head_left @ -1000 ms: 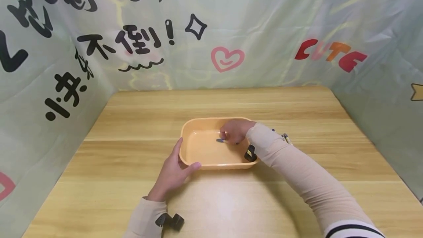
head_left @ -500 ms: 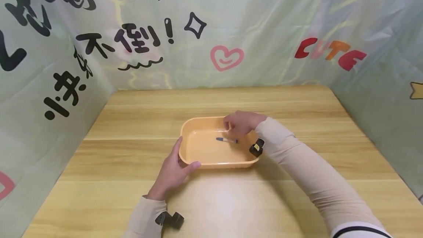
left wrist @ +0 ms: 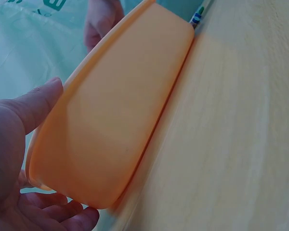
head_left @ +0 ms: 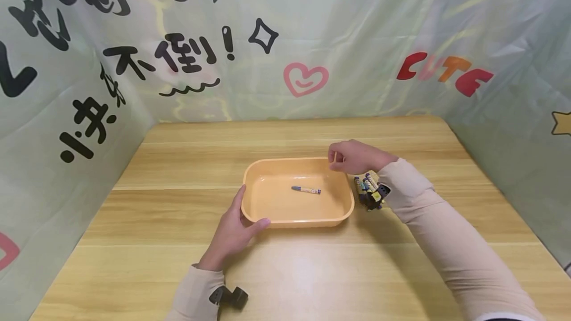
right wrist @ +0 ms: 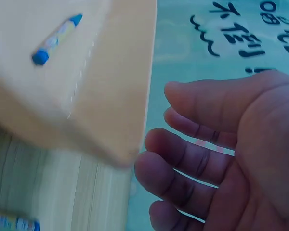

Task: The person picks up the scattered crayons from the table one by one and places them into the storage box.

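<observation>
A light orange plastic tray (head_left: 276,224) sits on the wooden table. My left hand (head_left: 233,234) holds its near left corner, thumb (left wrist: 41,103) at the rim and the other fingers against the side wall. A single blue crayon (head_left: 306,190) in a pale wrapper lies on the tray's floor; the right wrist view also shows this crayon (right wrist: 57,39). Over the tray's far right corner is my right hand (head_left: 359,156), fingers loosely bent with nothing between them. Just right of the tray lies a bunch of crayons (head_left: 367,183), partly covered by the wrist camera.
Wooden tabletop (head_left: 200,162) surrounds the tray. Pale cloth walls (head_left: 357,28) with printed lettering and a pink heart (head_left: 306,79) stand behind and at both sides. A black wrist camera (head_left: 238,298) is strapped to the left sleeve.
My right hand has moved from inside the tray, up and rightward to its far right corner, leaving the blue crayon lying there. The crayon bunch is more exposed. The left hand keeps its place.
</observation>
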`<state>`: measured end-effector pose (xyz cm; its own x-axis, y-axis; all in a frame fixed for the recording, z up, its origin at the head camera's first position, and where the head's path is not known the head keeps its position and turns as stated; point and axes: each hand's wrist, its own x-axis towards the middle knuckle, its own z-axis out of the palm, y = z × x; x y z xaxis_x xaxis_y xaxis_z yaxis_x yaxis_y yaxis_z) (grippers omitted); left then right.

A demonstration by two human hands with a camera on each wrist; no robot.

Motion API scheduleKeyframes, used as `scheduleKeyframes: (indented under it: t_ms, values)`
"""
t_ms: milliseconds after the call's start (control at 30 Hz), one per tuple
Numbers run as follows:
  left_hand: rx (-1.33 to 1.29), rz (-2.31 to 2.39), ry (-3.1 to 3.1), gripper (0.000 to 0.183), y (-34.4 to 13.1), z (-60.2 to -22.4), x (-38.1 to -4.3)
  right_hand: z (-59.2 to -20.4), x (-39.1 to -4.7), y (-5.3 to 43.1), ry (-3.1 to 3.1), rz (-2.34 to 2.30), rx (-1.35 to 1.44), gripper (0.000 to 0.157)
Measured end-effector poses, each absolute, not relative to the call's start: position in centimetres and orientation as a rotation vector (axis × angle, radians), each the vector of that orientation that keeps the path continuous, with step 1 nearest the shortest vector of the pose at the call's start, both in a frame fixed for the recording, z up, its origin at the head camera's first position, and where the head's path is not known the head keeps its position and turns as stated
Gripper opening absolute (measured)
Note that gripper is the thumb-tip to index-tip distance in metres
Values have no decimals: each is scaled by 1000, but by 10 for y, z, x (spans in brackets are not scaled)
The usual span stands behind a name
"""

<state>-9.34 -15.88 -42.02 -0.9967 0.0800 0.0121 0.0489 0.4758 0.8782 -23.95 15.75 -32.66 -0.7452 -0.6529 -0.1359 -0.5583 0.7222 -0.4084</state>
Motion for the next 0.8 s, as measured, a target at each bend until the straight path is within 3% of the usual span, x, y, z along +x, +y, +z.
scheduleKeyframes:
  t_ms: [800]
  values:
    - [117, 1604, 2658, 106, -159, -420, -93, -361, -232, 249, 2663, -578, -696, 12]
